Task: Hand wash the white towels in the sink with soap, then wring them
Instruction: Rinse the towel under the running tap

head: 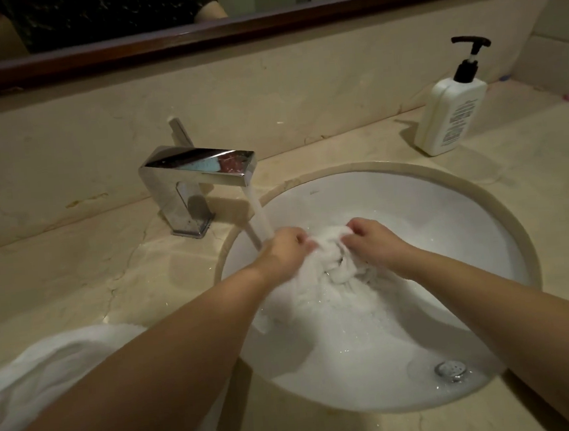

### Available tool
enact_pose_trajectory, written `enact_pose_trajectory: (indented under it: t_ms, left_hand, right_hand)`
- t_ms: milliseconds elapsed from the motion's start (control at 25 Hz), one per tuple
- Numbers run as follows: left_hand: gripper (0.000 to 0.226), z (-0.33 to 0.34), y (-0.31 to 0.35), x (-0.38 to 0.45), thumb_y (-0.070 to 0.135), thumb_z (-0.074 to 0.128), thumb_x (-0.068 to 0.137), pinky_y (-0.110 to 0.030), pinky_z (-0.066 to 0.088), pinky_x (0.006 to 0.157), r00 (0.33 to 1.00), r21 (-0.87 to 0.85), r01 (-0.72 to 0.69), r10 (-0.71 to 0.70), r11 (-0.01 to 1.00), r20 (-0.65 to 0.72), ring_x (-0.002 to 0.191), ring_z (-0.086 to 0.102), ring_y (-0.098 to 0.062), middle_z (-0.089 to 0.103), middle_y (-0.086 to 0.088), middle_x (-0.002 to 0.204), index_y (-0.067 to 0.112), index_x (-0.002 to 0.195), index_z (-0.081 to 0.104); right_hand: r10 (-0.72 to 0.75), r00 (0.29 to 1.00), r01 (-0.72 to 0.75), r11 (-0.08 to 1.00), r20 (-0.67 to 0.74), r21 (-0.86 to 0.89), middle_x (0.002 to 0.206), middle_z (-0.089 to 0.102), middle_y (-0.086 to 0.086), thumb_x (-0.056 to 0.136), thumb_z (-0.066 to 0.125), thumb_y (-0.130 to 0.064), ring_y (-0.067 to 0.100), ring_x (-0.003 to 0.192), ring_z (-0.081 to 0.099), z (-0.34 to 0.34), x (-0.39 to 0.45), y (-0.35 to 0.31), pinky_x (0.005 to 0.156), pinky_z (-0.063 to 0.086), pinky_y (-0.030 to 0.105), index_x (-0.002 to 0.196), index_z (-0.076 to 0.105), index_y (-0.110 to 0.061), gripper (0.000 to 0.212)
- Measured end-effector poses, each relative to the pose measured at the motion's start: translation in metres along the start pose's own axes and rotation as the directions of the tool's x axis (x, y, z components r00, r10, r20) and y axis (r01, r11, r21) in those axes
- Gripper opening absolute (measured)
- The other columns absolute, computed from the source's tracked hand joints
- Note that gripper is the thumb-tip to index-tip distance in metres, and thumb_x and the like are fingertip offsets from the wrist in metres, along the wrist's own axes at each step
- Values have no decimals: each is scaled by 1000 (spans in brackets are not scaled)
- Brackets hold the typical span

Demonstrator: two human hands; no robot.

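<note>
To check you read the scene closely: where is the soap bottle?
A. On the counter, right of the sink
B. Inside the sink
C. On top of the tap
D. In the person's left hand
A: the soap bottle stands upright on the counter to the right of the sink, away from both hands, which grip the towel.
</note>
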State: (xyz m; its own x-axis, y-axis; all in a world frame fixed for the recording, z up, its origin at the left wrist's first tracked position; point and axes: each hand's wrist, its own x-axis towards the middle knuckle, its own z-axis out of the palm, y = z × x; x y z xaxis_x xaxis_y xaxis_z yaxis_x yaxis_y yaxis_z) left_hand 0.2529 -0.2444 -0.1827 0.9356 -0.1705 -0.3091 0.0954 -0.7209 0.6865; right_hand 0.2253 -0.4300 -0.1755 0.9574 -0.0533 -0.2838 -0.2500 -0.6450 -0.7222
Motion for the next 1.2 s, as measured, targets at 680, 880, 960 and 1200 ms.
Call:
enact_pose_trajectory:
  t_ms: [680, 880, 960, 1200]
  left_hand:
    - [40, 64, 5, 20, 42, 38, 108, -29, 34, 113, 958, -233, -161, 95, 959, -272, 135, 48, -20, 53, 1, 145, 28, 143, 54]
    - [45, 73, 12, 25, 62, 34, 102, -36, 52, 92, 937, -176, -21, -42, 984, -346, 99, 65, -25, 70, 2, 105, 34, 119, 65]
    - [57, 71, 14, 36, 72, 28, 98, -38, 53, 88, 945, -170, 40, -92, 985, -313, 90, 65, -25, 69, 1, 96, 29, 109, 65]
    - [61, 78, 24, 59, 62, 28, 104, -33, 42, 93, 938, -382, 91, -208, 920, -277, 89, 59, -19, 64, 4, 85, 19, 94, 69]
  right_hand:
    - [-125, 979, 118, 992, -159, -52, 154, 40, 9, 94, 18, -44, 23, 143, 31, 54, 25, 25, 119, 24, 39, 147, 46, -21, 64]
    - [-39, 948, 55, 998, -317, 42, 116, 67, 4, 104, 32, -41, 23, 101, 62, 58, 38, 26, 80, 44, 31, 137, 44, -27, 39]
    - [15, 946, -4, 999, -324, 34, 106, 69, 6, 104, 31, -46, 22, 86, 62, 60, 47, 28, 71, 44, 30, 140, 43, -27, 43]
    - [43, 928, -63, 997, -370, -43, 88, 69, 11, 101, 25, -63, 27, 86, 64, 56, 64, 23, 84, 51, 38, 95, 67, -9, 68]
